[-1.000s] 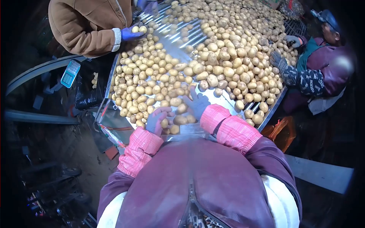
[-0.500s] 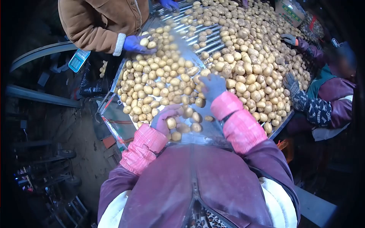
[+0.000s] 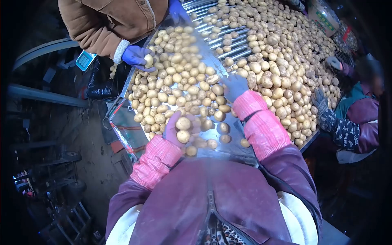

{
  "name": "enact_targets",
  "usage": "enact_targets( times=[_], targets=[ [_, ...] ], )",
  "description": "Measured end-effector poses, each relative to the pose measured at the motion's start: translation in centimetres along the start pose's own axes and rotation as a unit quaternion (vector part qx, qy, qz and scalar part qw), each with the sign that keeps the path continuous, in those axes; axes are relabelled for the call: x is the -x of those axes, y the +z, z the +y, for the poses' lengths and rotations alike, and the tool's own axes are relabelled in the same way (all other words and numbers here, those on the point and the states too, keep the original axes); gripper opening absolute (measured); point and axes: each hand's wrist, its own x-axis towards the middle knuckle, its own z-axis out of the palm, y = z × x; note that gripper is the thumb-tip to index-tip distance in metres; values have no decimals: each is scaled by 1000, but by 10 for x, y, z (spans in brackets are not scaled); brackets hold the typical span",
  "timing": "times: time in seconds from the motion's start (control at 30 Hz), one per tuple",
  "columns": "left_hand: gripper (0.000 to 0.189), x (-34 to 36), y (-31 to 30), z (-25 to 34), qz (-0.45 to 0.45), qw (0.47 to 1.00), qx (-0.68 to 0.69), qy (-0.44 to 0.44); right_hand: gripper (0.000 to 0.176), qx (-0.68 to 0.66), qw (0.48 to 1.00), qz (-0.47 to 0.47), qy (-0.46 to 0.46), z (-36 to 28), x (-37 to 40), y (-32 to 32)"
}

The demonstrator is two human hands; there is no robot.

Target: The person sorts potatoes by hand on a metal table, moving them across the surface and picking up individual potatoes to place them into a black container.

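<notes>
My left hand (image 3: pixel 173 130), in a mauve glove, cups two potatoes (image 3: pixel 183 123) palm up at the near edge of the metal table (image 3: pixel 212 153). Loose potatoes lie just right of it, some blurred. My right hand (image 3: pixel 236 86), in a blue-grey glove, is beside the metal divider between the left batch of potatoes (image 3: pixel 163 98) and the larger heap (image 3: pixel 277 77). Its fingers are smeared and partly hidden, so whether they grip a potato does not show. Pink checked sleeve covers ring both my wrists.
Across the table, a person in a brown jacket holds a potato in a purple-gloved hand (image 3: pixel 138 57). A metal roller grate (image 3: pixel 237 49) lies beyond the divider. Another person's gloved hand (image 3: pixel 320 100) touches the heap at right. A black plastic bag (image 3: pixel 100 83) stands left.
My left hand has turned palm up, showing two potatoes. My right hand has shifted slightly right. The person opposite has drawn the purple-gloved hand back left, and the view has shifted a little.
</notes>
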Motion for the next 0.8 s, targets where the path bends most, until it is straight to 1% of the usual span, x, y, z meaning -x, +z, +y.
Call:
enact_targets(
  times=[0.07, 0.1, 0.13, 0.17, 0.27, 0.3, 0.37, 0.4, 0.47, 0.53, 0.57, 0.6, 0.67, 0.7, 0.73, 0.77, 0.8],
  targets=[
    [57, -1, 4, 6, -71, 986, 151, -12, 37, -83, 994, 59, 43, -12, 18, -17],
    [58, 0, 6, 7, -104, 969, 225, -20, 38, -193, 979, 59, 10, -24, 30, -22],
    [59, -1, 7, 8, -100, 967, 232, -21, 39, -299, 952, 61, -23, -39, 38, -28],
    [60, -2, 9, 9, -96, 966, 239, -21, 40, -401, 912, 63, -56, -47, 41, -32],
    [62, 12, 30, 22, -56, 970, 237, -21, 36, -226, 969, 84, -53, -48, 32, -33],
    [62, 15, 36, 26, -41, 972, 232, -21, 33, -93, 989, 116, -7, -45, 27, -9],
    [61, 7, 22, 21, -80, 970, 228, -24, 33, -7, 1000, -14, 11, -39, 6, -1],
    [61, 2, 10, 15, -98, 969, 226, -27, 33, 35, 996, -81, 20, -39, 0, 1],
    [64, -16, -21, -3, -193, 950, 243, -14, 38, 20, 998, -56, 35, -30, -5, -1],
    [66, -10, -15, 2, -186, 958, 218, -16, 40, -1, 998, -25, 64, -7, -7, 7],
    [65, -2, -9, 5, -129, 974, 186, -29, 31, 1, 998, 59, 31, 1, -4, 15],
    [65, 6, 1, 7, -73, 985, 152, -44, 32, -16, 998, 52, 29, 2, 0, 15],
    [59, 8, 1, 8, -142, 981, 126, -31, 35, -47, 998, 40, 32, -7, 2, 13],
    [56, 7, 2, 9, -177, 977, 114, -23, 34, -95, 993, 73, 24, -26, 9, -7],
    [52, 11, 10, 9, -162, 984, 67, -6, 33, -144, 984, 104, 17, -54, 25, -24],
    [49, 18, 19, 10, -146, 989, 19, 12, 34, -208, 966, 143, -57, -73, 40, -13],
    [46, 22, 23, 11, -131, 990, -29, 33, 35, -268, 937, 183, -132, -83, 54, -4]
  ],
)
